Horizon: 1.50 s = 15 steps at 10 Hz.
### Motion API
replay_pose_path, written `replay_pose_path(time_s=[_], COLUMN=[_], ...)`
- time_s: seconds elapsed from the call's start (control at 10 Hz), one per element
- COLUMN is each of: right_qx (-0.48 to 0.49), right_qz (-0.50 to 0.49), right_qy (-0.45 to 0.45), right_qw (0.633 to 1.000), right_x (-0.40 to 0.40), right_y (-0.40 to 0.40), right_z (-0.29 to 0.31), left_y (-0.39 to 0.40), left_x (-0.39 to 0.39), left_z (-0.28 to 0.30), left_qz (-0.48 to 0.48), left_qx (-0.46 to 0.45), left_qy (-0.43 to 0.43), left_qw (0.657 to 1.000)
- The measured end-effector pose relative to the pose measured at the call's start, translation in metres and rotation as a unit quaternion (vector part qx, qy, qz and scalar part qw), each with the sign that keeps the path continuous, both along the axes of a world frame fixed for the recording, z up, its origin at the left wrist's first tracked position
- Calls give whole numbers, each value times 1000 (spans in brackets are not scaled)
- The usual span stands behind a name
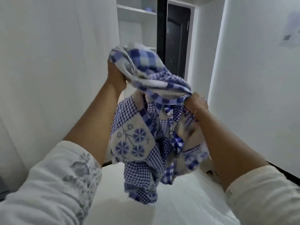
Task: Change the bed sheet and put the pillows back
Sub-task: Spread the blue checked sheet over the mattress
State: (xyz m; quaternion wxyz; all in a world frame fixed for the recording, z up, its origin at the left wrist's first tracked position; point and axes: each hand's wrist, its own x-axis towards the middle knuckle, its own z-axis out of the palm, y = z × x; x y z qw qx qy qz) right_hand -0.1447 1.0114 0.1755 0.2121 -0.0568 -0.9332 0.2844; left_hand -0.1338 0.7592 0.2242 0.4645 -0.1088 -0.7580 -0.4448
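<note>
Both hands raised in front of the chest, each clenched on the same bunched blue-and-white checked bed sheet (pixel 142 114). Left hand (pixel 116 73) higher and farther, fingers curled round a wad of the upper fold; fingertips hidden in cloth. Right hand (pixel 195 102) lower and to the right, fist closed on a twisted edge, thin thread or band at the wrist. Sheet hangs between the forearms, floral patch facing the camera, lowest folds just above or touching the white mattress (pixel 178 200) near bottom; contact unclear. No readable writing; paper on the right wall (pixel 290 30) too blurred. Far centre: white shelves (pixel 136 12) and a dark door (pixel 177 39). White floral sleeve (pixel 53 184) near left.
</note>
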Motion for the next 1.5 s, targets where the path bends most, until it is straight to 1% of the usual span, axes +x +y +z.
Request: replay_pose_path(time_s=[0.1, 0.2, 0.3, 0.4, 0.5, 0.6, 0.7, 0.8, 0.9, 1.0, 1.1, 1.2, 1.3, 1.4, 1.5], right_qx=[-448, -628, -563, -115, 354, 389, 293, 310, 413, 296, 295, 229, 225, -24, -241], right_qz=[123, 206, 258, 293, 220, 172, 115, 124, 104, 59, 51, 48, 8, -14, 45], right_qy=[-75, -57, 143, 295, 99, 84, 257, 211, 98, 171, 211, 178, 135, 87, 69], right_qw=[882, 749, 772, 902, 903, 901, 914, 919, 900, 938, 931, 956, 965, 996, 967], right_x=[-10, -3, 13, 21, -2, -2, -6, -7, -29, -34, -18, -13, -19, -21, -21], right_y=[-17, -34, -53, -54, -34, -24, -25, -18, 10, 18, 14, 23, 31, 20, 8], right_z=[2, 38, 83, 93, 66, 55, 81, 82, 42, 53, 87, 70, 20, -11, -22], left_y=[11, 8, -9, -25, -34, -35, -26, -18, -19, -20, -4, 5, 11, 20, 22], left_x=[43, 56, 52, 57, 64, 65, 55, 48, 44, 37, 38, 36, 47, 52, 50], left_z=[-1, -10, 24, 16, -23, -28, 7, 13, -23, -15, 19, 4, -25, -53, -85], left_qz=[92, 125, 210, 256, 251, 250, 284, 329, 327, 346, 365, 261, 83, -90, -87], left_qx=[-268, -379, -295, -357, -475, -519, -416, -406, -558, -539, -430, -404, -322, -214, -241], left_qy=[-1, -63, 21, -40, -235, -203, -41, -17, -22, 59, 60, -73, -227, -403, -487], left_qw=[959, 915, 932, 897, 810, 792, 863, 852, 762, 766, 824, 874, 916, 885, 835])
